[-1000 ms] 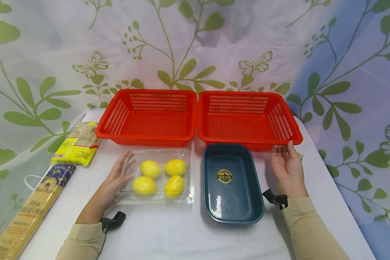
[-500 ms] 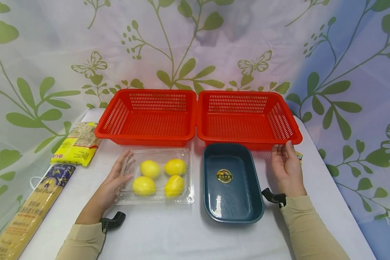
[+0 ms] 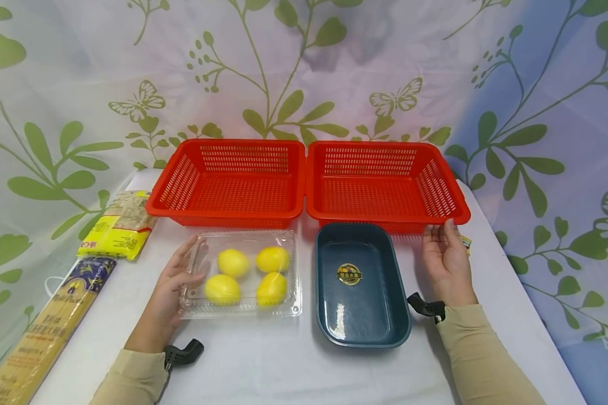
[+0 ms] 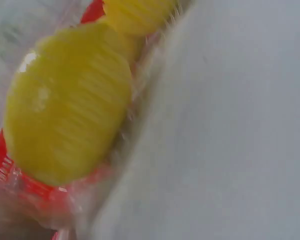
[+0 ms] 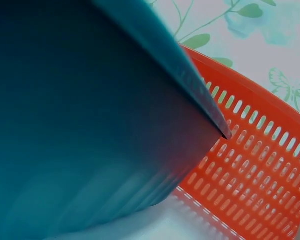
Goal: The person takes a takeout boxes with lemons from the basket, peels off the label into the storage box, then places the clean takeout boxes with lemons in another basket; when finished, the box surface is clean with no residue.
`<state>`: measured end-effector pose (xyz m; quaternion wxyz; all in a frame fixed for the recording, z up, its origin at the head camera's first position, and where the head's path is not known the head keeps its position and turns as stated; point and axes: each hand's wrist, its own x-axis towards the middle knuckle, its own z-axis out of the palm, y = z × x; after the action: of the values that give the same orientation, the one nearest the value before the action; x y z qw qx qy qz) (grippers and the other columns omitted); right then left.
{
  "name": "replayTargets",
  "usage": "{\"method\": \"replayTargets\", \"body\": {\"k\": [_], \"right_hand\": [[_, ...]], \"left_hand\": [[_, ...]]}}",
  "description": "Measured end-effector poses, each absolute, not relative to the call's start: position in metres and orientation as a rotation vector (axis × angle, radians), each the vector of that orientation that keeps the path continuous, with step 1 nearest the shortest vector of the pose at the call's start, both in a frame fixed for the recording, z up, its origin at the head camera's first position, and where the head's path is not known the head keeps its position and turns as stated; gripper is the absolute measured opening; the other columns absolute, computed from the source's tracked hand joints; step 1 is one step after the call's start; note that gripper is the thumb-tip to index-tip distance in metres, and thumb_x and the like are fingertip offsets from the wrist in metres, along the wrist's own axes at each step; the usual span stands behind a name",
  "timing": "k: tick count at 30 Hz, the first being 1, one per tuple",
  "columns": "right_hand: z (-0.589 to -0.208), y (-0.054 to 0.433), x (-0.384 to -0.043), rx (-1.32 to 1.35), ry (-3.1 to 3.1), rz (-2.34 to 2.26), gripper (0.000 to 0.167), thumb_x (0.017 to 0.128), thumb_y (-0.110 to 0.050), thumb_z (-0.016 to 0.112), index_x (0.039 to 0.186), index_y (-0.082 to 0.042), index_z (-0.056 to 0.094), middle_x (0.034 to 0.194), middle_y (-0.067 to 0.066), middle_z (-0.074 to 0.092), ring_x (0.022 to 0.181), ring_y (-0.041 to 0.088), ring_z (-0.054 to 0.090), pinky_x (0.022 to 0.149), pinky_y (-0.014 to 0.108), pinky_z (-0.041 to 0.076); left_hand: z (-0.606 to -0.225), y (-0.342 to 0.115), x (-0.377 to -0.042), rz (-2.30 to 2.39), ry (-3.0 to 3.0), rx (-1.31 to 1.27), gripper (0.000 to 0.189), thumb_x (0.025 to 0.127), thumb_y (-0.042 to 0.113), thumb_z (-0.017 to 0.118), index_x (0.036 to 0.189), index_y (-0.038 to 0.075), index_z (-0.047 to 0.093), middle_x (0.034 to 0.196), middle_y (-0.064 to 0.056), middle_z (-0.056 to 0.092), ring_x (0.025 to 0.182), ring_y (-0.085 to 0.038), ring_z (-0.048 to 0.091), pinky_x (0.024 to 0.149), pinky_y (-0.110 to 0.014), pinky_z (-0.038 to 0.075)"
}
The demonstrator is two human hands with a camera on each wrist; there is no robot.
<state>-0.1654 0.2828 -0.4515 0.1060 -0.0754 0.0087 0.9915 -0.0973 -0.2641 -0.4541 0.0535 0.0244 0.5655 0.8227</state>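
In the head view, a clear plastic clamshell box (image 3: 195,298) with several lemons (image 3: 233,263) lies on the table. At its left end is my left hand (image 3: 164,295), fingers and thumb spread along the side and loosely extended. The left wrist view shows a lemon (image 4: 67,105) close up through ridged plastic. My right hand (image 3: 447,264) is palm up at the front right corner of the right red basket (image 3: 385,216), its fingertips at the rim. Right of the box sits a dark blue rectangular dish (image 3: 360,309) with a gold and black label.
A second red basket (image 3: 233,215) stands beside the first at the back. Along the left edge lie a yellow food bag (image 3: 116,228) and a long pack of pasta (image 3: 50,326). A small colourful packet (image 3: 466,244) shows partly behind my right hand.
My left hand and wrist have shifted slightly, with the thumb drawn a little left on the box. The right hand, box, dish and baskets look unmoved.
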Motion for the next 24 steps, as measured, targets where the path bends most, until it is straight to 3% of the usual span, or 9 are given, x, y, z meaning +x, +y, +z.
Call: {"method": "replayTargets", "body": {"k": [8, 15, 24], "right_hand": [[-0.45, 0.281, -0.164, -0.215, -0.034, 2.916, 0.029, 0.102, 0.004, 0.06, 0.129, -0.004, 0.052, 0.115, 0.017, 0.063, 0.097, 0.03, 0.063, 0.098, 0.035, 0.054], [-0.448, 0.283, -0.164, -0.208, -0.036, 2.918, 0.027, 0.103, 0.004, 0.059, 0.128, -0.004, 0.052, 0.115, 0.017, 0.06, 0.096, 0.03, 0.062, 0.096, 0.035, 0.054], [-0.45, 0.283, -0.162, -0.253, -0.038, 2.916, 0.033, 0.101, 0.004, 0.063, 0.131, -0.006, 0.051, 0.126, 0.013, 0.058, 0.105, 0.028, 0.062, 0.104, 0.034, 0.05]], "left_hand": [[-0.441, -0.265, -0.089, 2.671, 1.466, -0.069, 0.088, 0.091, -0.024, 0.036, 0.167, 0.02, 0.034, 0.174, 0.001, 0.017, 0.156, -0.014, 0.022, 0.116, -0.035, 0.03], [-0.429, -0.257, -0.083, 2.782, 1.357, -0.159, 0.091, 0.087, -0.03, 0.036, 0.162, 0.022, 0.046, 0.172, 0.001, 0.024, 0.153, -0.012, 0.03, 0.115, -0.036, 0.034], [-0.397, -0.265, -0.067, 2.801, 1.417, -0.11, 0.082, 0.094, -0.024, 0.038, 0.161, 0.022, 0.047, 0.172, 0.003, 0.024, 0.154, -0.016, 0.029, 0.112, -0.042, 0.035]]}}
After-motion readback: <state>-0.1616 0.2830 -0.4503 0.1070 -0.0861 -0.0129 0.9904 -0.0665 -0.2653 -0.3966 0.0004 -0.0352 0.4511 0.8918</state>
